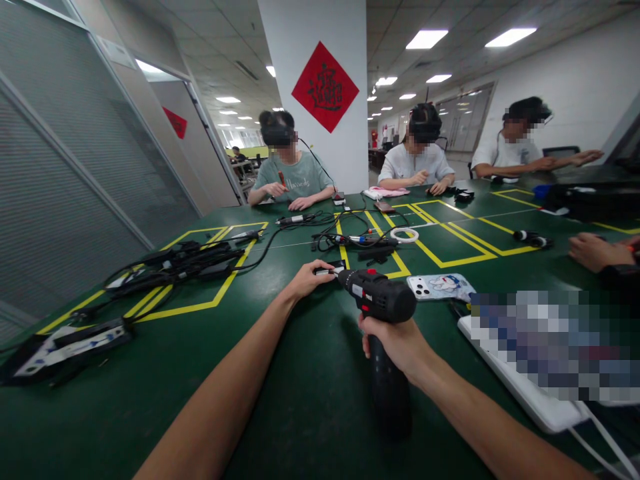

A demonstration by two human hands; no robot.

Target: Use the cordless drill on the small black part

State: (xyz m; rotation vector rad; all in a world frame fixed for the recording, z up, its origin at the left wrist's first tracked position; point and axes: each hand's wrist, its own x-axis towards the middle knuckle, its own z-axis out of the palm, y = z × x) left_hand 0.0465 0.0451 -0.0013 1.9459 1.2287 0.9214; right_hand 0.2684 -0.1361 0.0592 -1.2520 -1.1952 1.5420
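My right hand is wrapped round the handle of a black cordless drill with red details. Its chuck points forward and left, and the bit meets or nearly meets a small dark part on the green table. Ahead of the drill, my left hand grips that small part at its left end, fingers closed on it. The exact kind of the part is too small to make out. A phone in a patterned case lies just right of the drill.
Black cables and devices lie at the left, beside a dark case. More cables and a white tape roll lie ahead. A white tablet-like device is at the right. Several people sit around, one hand at the right edge.
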